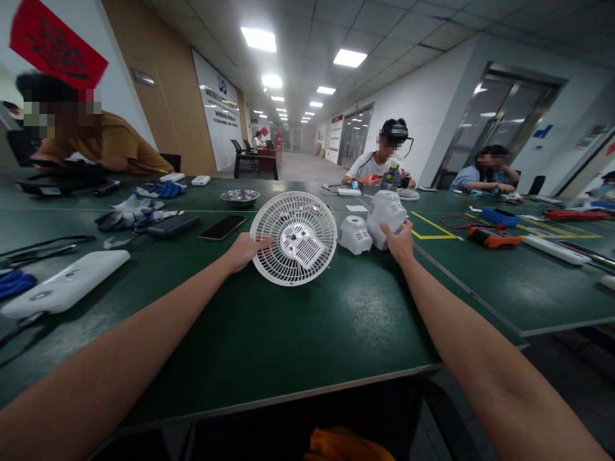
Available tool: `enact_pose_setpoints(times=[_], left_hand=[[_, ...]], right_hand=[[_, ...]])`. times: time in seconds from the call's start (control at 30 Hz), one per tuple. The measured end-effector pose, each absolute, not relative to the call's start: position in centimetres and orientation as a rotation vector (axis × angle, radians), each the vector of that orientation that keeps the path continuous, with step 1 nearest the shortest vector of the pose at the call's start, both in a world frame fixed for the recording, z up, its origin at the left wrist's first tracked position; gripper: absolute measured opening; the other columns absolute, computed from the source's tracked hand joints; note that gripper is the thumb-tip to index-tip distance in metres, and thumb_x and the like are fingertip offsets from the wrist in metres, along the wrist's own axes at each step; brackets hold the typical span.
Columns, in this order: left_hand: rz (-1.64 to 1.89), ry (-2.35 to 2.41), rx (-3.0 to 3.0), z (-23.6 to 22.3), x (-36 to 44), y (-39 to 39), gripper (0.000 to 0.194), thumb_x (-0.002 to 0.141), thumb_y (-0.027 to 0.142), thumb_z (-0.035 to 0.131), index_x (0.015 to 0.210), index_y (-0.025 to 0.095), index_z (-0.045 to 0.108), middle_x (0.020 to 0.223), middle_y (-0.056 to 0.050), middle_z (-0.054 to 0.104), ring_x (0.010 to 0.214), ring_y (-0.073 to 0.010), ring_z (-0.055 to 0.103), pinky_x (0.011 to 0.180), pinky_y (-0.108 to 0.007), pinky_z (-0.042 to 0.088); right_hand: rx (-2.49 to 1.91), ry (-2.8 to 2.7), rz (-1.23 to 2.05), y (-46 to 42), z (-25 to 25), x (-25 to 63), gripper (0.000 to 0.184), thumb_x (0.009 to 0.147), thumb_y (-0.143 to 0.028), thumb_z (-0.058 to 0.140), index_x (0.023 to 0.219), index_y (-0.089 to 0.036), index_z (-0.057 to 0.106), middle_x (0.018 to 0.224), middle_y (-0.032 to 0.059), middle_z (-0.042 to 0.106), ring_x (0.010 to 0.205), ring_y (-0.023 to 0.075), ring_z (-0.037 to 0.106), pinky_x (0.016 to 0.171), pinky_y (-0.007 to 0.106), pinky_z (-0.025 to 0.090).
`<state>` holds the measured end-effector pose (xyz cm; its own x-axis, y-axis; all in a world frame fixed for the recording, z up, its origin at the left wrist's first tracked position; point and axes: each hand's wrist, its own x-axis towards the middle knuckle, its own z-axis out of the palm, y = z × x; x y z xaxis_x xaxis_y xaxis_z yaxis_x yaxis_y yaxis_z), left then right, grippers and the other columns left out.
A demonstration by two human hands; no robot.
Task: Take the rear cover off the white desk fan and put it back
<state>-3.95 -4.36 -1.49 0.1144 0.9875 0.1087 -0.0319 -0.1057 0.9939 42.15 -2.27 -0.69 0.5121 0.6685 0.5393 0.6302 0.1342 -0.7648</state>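
Note:
My left hand (243, 251) grips the left rim of a round white fan grille (266, 221), thumb over its ribs. The grille is tilted up and faces me, with a slotted white plate (307, 250) at its centre. On the right, my right hand (400, 239) is closed around the lower right side of a white plastic fan housing (385, 211) with vent slots on top. A smaller white vented cover (355, 235) stands on the green table between the grille and that housing. Whether the housing touches the table I cannot tell.
A phone (223, 227) and a metal bowl (240, 198) lie behind my left hand. Farther left are a power bank (173, 224), gloves (129, 212) and a long white device (67, 282). An orange multimeter (494, 237) and blue tray (501, 216) are at right. Other people sit around the table.

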Motion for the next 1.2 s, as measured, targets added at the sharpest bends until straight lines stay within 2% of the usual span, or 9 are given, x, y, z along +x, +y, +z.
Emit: enact_pose_setpoints(times=[0.27,0.43,0.77,1.0,1.2], left_hand=[[1.200,1.058,1.309,-1.38,-4.03,-4.43,0.024,0.077,0.025,0.082,0.095,0.012,0.074,0.089,-0.010,0.076,0.080,-0.0219,0.073,0.082,-0.041,0.060],[1.206,1.050,1.316,-1.66,-4.16,-4.17,0.025,0.076,0.026,0.082,0.096,0.013,0.074,0.090,-0.010,0.077,0.080,-0.0230,0.074,0.082,-0.043,0.061],[1.205,1.068,1.313,-1.61,-4.13,-4.23,0.022,0.078,0.024,0.081,0.095,0.013,0.074,0.091,-0.011,0.077,0.080,-0.0224,0.074,0.081,-0.040,0.061],[1.199,1.058,1.314,-1.95,-4.27,-3.69,0.022,0.076,0.024,0.082,0.095,0.013,0.074,0.092,-0.011,0.076,0.079,-0.0223,0.073,0.079,-0.040,0.061],[1.204,1.059,1.327,-1.80,-4.21,-3.95,0.022,0.076,0.026,0.082,0.092,0.013,0.074,0.088,-0.010,0.076,0.077,-0.0220,0.073,0.077,-0.040,0.061]], right_hand=[[-1.534,-1.131,-0.056,-2.22,-0.40,42.31,0.076,0.066,-0.059,0.074,0.125,-0.015,0.055,0.117,0.0162,0.068,0.103,0.0306,0.064,0.093,0.044,0.048],[-1.570,-1.128,-0.029,-2.16,-0.14,42.55,0.073,0.065,-0.056,0.076,0.122,-0.014,0.059,0.115,0.0166,0.070,0.103,0.0310,0.066,0.093,0.044,0.049],[-1.647,-1.169,-0.013,-2.24,-0.40,42.59,0.074,0.067,-0.059,0.073,0.124,-0.015,0.055,0.118,0.0165,0.069,0.106,0.0321,0.066,0.094,0.045,0.048],[-1.720,-1.244,0.054,-2.21,-0.93,42.65,0.077,0.058,-0.049,0.082,0.123,-0.019,0.054,0.121,0.0146,0.067,0.111,0.0327,0.064,0.095,0.045,0.049],[-1.814,-1.179,-0.012,-2.09,-0.61,42.39,0.077,0.055,-0.053,0.082,0.118,-0.018,0.056,0.119,0.0168,0.068,0.109,0.0350,0.065,0.094,0.047,0.050]])
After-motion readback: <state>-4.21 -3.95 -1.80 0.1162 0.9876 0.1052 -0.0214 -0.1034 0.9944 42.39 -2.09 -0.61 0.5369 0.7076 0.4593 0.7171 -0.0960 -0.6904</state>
